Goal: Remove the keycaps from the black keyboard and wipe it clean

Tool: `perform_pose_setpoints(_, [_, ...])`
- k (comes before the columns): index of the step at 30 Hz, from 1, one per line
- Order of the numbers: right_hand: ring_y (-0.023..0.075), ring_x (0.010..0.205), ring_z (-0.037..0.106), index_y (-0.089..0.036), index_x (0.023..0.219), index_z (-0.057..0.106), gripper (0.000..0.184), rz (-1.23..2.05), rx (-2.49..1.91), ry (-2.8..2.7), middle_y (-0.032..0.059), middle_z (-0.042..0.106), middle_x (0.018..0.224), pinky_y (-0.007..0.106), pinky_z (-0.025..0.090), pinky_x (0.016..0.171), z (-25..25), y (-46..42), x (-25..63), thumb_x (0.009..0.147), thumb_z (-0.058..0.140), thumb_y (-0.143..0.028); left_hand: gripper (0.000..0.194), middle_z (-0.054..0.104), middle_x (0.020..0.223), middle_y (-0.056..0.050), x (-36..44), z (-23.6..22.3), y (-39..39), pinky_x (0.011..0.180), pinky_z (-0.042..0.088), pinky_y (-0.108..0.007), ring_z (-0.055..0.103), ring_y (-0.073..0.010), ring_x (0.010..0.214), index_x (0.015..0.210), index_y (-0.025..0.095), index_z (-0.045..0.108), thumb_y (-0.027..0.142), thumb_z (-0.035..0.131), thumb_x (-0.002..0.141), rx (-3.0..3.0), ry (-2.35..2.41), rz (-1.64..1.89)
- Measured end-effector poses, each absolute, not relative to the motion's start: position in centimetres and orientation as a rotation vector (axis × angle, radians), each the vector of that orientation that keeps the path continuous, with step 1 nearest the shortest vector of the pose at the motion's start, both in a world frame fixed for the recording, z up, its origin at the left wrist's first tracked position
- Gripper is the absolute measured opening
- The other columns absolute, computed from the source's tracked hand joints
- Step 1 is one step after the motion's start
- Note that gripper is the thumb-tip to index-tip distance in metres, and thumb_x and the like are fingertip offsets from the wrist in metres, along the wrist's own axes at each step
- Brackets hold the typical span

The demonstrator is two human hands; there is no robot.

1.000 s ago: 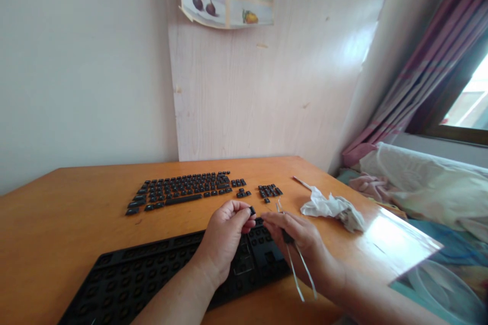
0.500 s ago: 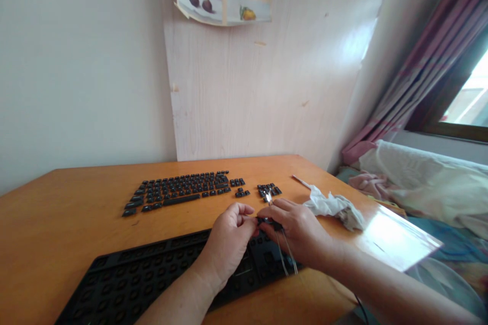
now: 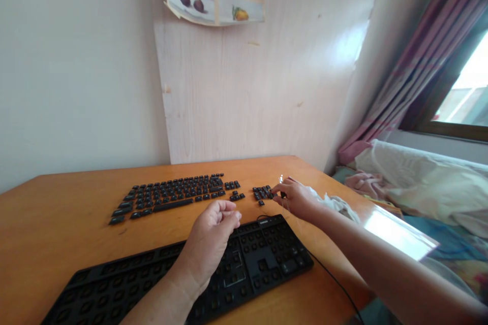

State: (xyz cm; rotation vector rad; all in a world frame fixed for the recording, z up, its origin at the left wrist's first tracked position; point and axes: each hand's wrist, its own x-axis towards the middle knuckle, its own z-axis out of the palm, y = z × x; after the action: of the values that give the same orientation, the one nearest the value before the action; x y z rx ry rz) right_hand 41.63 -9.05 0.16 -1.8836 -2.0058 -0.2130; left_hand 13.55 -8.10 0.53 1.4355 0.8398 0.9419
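Observation:
My left hand (image 3: 213, 233) hovers over the middle of a black keyboard (image 3: 263, 254) whose key sockets are mostly bare. Its fingers are curled, the thumb close to the forefinger, and nothing shows between them. Farther off, my right hand (image 3: 295, 195) reaches to the right edge of a small group of loose black keycaps (image 3: 262, 192). A wire keycap puller (image 3: 281, 179) is tucked in that hand, its thin wires sticking out above and below. The right fingertips are at a keycap (image 3: 271, 194); whether they still grip it is unclear.
Many more keycaps (image 3: 171, 190) lie in keyboard order at the back of the wooden table (image 3: 68, 213). A crumpled white cloth (image 3: 343, 205) sits behind my right forearm. The keyboard's cable (image 3: 335, 282) runs off to the right. A shiny sheet (image 3: 400, 231) lies at the table's right edge.
My hands have parted. The right hand has moved away from the keyboard to the small keycap group with the puller; the left has shifted slightly left. The view has turned a little right.

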Motion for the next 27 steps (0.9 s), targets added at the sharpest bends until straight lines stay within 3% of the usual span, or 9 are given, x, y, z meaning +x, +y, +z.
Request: perform_pose_setpoints(27, [0.0201,0.092,0.061,-0.026,0.107,0.071,0.024,-0.130,-2.037,-2.072,0.0063,0.064,0.103,0.027,0.041,0.076,-1.8,-7.8,41.0,0.086,0.060,-0.030,0.029,0.066,0.088,-0.005,13.8,0.1,-8.0,0.082,0.046,-0.033,0.061,-0.0197,0.087,0.096,0.017,0.063,0.042,0.061,0.081,1.489,0.906,0.908])
